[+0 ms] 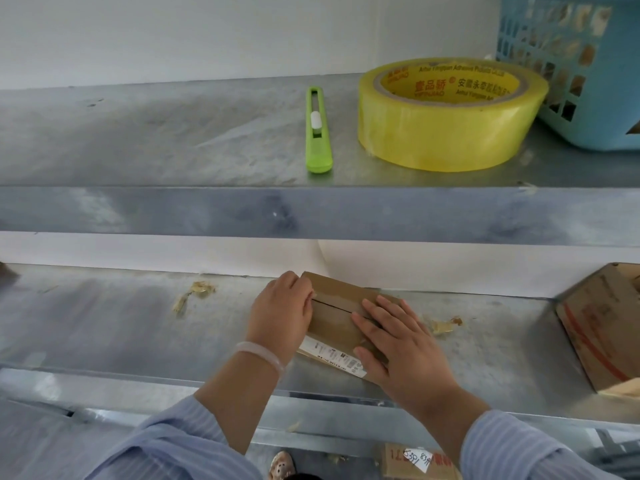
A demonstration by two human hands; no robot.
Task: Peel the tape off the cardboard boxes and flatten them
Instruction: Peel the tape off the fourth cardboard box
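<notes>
Lying on the lower shelf [138, 334] under the flat, straight-fingered right hand [398, 341], the small cardboard box [332, 320] could be dragged, or its tape [341, 299] torn short, if pulled sharply by the curled fingers [304, 293] of the left hand [280, 306].

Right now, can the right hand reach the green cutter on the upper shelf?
Probably yes. The green cutter lies uncovered near the front edge of the upper shelf, left of the tape roll. The right hand lies flat on the cardboard box, gripping nothing.
</notes>
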